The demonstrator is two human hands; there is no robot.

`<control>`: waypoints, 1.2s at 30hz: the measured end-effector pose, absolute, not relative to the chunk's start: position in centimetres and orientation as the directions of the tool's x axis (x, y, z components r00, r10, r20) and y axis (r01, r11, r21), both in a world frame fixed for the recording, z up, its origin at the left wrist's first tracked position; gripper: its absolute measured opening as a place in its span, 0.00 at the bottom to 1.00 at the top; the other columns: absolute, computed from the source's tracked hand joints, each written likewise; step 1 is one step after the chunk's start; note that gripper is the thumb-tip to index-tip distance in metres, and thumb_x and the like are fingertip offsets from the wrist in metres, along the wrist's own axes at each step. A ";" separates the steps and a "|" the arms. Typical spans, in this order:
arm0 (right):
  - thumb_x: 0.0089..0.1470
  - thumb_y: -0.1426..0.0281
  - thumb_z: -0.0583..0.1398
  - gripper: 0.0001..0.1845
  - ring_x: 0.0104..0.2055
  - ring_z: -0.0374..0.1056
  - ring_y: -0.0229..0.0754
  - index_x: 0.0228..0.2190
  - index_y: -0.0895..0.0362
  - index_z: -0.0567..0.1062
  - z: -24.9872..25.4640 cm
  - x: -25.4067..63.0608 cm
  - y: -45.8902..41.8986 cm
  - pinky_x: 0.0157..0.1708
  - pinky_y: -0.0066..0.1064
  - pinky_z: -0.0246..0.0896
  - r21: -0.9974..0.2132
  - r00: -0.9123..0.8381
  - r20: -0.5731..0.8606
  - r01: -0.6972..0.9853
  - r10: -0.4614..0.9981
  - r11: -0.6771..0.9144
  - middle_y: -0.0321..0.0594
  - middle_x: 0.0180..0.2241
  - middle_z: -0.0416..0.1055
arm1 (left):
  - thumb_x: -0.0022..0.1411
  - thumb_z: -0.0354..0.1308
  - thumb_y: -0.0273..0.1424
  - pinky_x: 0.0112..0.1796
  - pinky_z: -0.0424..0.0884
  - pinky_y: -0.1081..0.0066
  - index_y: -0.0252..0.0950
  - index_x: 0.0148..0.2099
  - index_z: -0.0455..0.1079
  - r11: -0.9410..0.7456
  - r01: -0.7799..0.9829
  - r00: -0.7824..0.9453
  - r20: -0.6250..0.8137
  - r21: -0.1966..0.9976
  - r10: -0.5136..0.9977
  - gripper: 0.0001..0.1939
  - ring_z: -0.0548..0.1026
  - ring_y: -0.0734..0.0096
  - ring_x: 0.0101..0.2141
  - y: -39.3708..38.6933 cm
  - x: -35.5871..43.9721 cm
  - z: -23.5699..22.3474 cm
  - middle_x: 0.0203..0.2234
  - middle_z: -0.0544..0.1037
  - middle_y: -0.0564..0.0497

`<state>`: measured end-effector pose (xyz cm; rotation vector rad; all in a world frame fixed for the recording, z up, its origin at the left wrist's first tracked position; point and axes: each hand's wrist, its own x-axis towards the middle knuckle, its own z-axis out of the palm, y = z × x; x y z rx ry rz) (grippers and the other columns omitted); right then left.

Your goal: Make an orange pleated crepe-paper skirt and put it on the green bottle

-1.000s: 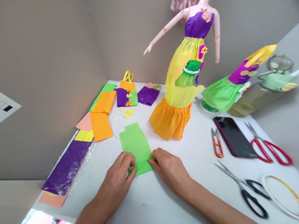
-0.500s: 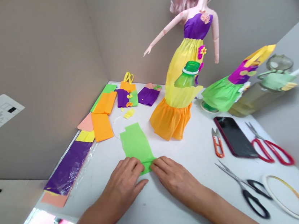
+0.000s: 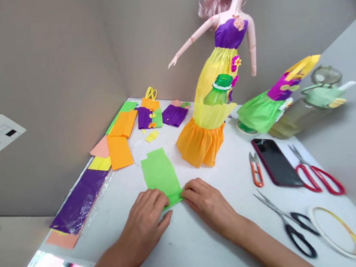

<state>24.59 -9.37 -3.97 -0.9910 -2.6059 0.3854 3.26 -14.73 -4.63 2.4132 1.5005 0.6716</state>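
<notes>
A strip of green crepe paper (image 3: 159,174) lies on the white table (image 3: 192,253), running away from me. My left hand (image 3: 146,224) pinches its near left corner, with curled fingers on the folded edge. On the near right corner, my right hand (image 3: 208,203) does the same. The near end of the paper is folded over in narrow pleats under my fingertips.
A doll in a purple, yellow and orange paper dress (image 3: 213,103) stands behind the strip. Paper sheets (image 3: 120,149) and a purple roll (image 3: 79,202) lie at left. At right are a phone (image 3: 276,161), orange snips (image 3: 255,169), red scissors (image 3: 317,172), black scissors (image 3: 289,221), a tape ring (image 3: 336,231) and a green paper dress (image 3: 264,110).
Both hands moved slightly toward me and pressed the fold down flat; the visible green strip has grown a little shorter at its near end.
</notes>
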 end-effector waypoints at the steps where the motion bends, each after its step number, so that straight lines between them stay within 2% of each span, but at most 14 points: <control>1: 0.62 0.80 0.57 0.08 0.38 0.68 0.44 0.37 0.57 0.74 -3.7 24.7 -9.4 0.37 0.33 0.69 -0.362 -0.701 0.205 0.594 0.684 0.718 0.42 0.36 0.72 | 0.67 0.54 0.23 0.38 0.62 0.63 0.36 0.39 0.65 -0.461 0.786 0.384 0.258 0.412 0.886 0.04 0.67 0.61 0.36 -14.7 3.3 -4.6 0.33 0.71 0.50; 5: 0.66 0.72 0.54 0.08 0.36 0.71 0.44 0.40 0.56 0.74 -2.3 27.6 -10.3 0.37 0.35 0.69 -0.291 -0.619 0.250 0.685 0.745 0.667 0.43 0.35 0.74 | 0.68 0.50 0.20 0.38 0.62 0.64 0.36 0.38 0.66 -0.497 0.767 0.401 0.302 0.407 0.865 0.08 0.67 0.63 0.34 -14.6 3.6 -4.8 0.32 0.71 0.51; 7: 0.68 0.68 0.51 0.12 0.31 0.72 0.43 0.37 0.55 0.74 -1.8 31.3 -11.4 0.31 0.33 0.68 -0.187 -0.544 0.256 0.783 0.799 0.593 0.42 0.32 0.74 | 0.68 0.50 0.20 0.38 0.62 0.64 0.36 0.38 0.66 -0.495 0.761 0.385 0.322 0.420 0.865 0.08 0.67 0.64 0.34 -14.6 3.6 -4.9 0.32 0.71 0.51; 10: 0.66 0.62 0.50 0.15 0.27 0.74 0.46 0.39 0.53 0.75 -2.1 38.5 -13.5 0.21 0.33 0.64 0.045 -0.432 0.162 0.902 0.887 0.430 0.44 0.35 0.76 | 0.67 0.51 0.20 0.38 0.61 0.64 0.36 0.39 0.66 -0.490 0.761 0.370 0.335 0.425 0.866 0.07 0.67 0.63 0.35 -14.6 3.6 -5.1 0.32 0.71 0.51; 12: 0.63 0.60 0.53 0.15 0.31 0.76 0.48 0.43 0.53 0.75 -2.8 42.8 -15.1 0.21 0.33 0.65 0.109 -0.409 0.067 0.910 0.910 0.401 0.46 0.37 0.77 | 0.68 0.51 0.21 0.38 0.61 0.64 0.37 0.39 0.67 -0.499 0.756 0.378 0.340 0.423 0.861 0.07 0.67 0.63 0.35 -14.6 3.6 -5.3 0.33 0.71 0.51; 16: 0.61 0.58 0.55 0.20 0.44 0.76 0.53 0.50 0.53 0.74 -4.4 47.2 -17.4 0.29 0.34 0.70 0.115 -0.341 -0.012 0.933 0.940 0.340 0.49 0.45 0.76 | 0.69 0.50 0.20 0.39 0.61 0.63 0.37 0.38 0.68 -0.529 0.738 0.401 0.359 0.419 0.843 0.09 0.67 0.65 0.34 -14.3 4.0 -5.5 0.32 0.71 0.51; 19: 0.62 0.60 0.54 0.21 0.48 0.74 0.53 0.52 0.54 0.72 -4.8 47.5 -17.9 0.34 0.35 0.71 0.119 -0.333 0.014 0.937 0.943 0.329 0.50 0.49 0.75 | 0.70 0.49 0.21 0.39 0.60 0.63 0.37 0.38 0.68 -0.544 0.731 0.399 0.388 0.413 0.831 0.09 0.67 0.65 0.34 -14.1 4.3 -5.5 0.31 0.72 0.51; 24: 0.61 0.61 0.54 0.21 0.47 0.73 0.56 0.52 0.57 0.71 -4.9 48.4 -18.1 0.42 0.43 0.71 0.130 -0.327 0.072 0.940 0.942 0.317 0.52 0.45 0.75 | 0.70 0.51 0.21 0.39 0.61 0.63 0.36 0.41 0.69 -0.546 0.720 0.406 0.379 0.428 0.832 0.08 0.68 0.64 0.35 -14.3 4.3 -5.3 0.33 0.73 0.50; 28: 0.60 0.59 0.52 0.26 0.47 0.73 0.60 0.54 0.62 0.69 -6.0 50.9 -18.8 0.44 0.49 0.69 0.139 -0.305 0.112 0.947 0.946 0.289 0.59 0.49 0.71 | 0.69 0.52 0.21 0.39 0.62 0.63 0.37 0.45 0.69 -0.531 0.711 0.399 0.358 0.460 0.844 0.08 0.69 0.63 0.36 -14.6 3.9 -5.6 0.35 0.74 0.50; 29: 0.60 0.59 0.53 0.25 0.45 0.73 0.59 0.53 0.61 0.70 -6.2 51.6 -18.9 0.43 0.48 0.70 0.139 -0.309 0.125 0.946 0.943 0.291 0.57 0.47 0.72 | 0.69 0.52 0.21 0.40 0.62 0.63 0.37 0.46 0.69 -0.528 0.711 0.397 0.355 0.464 0.846 0.09 0.69 0.63 0.36 -14.6 3.8 -5.7 0.35 0.74 0.50; 32: 0.58 0.63 0.55 0.22 0.41 0.75 0.54 0.52 0.58 0.73 -6.5 53.2 -19.0 0.40 0.42 0.72 0.123 -0.356 0.015 0.928 0.934 0.352 0.51 0.41 0.74 | 0.69 0.51 0.21 0.40 0.62 0.63 0.36 0.45 0.68 -0.522 0.721 0.390 0.356 0.456 0.849 0.07 0.69 0.63 0.36 -14.6 3.8 -5.8 0.35 0.73 0.50; 34: 0.58 0.65 0.55 0.22 0.41 0.75 0.53 0.52 0.58 0.73 -6.5 53.5 -18.9 0.39 0.40 0.73 0.146 -0.357 -0.031 0.923 0.934 0.357 0.51 0.41 0.74 | 0.69 0.51 0.21 0.39 0.62 0.63 0.36 0.44 0.68 -0.521 0.724 0.389 0.357 0.451 0.849 0.07 0.68 0.62 0.36 -14.6 3.9 -5.7 0.34 0.73 0.50; 36: 0.59 0.64 0.55 0.22 0.42 0.75 0.54 0.52 0.59 0.73 -6.3 53.2 -18.9 0.38 0.40 0.73 0.167 -0.372 -0.007 0.915 0.928 0.368 0.51 0.42 0.74 | 0.69 0.51 0.20 0.38 0.62 0.63 0.36 0.42 0.67 -0.522 0.719 0.392 0.352 0.460 0.850 0.07 0.68 0.63 0.35 -14.6 4.0 -5.7 0.33 0.72 0.50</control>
